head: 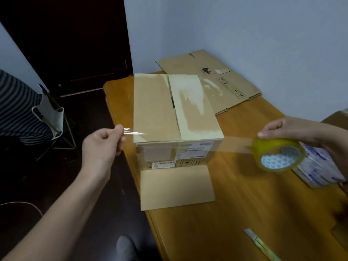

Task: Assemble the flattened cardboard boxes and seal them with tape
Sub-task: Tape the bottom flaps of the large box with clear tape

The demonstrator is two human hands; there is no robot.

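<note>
The left hand [102, 146] has a pinch grip on the free end of the clear strip [233, 145], thumb and forefinger closed on it. The right hand [293, 130] curls its grip over the top of the yellow roll [278, 155]. The strip stretches between them in front of the box [169, 113], just below its top edge. The box stands on the table [235, 194], top flaps closed, one flap [177, 187] lying flat toward the person. A flattened box [216, 80] lies behind by the wall.
</note>
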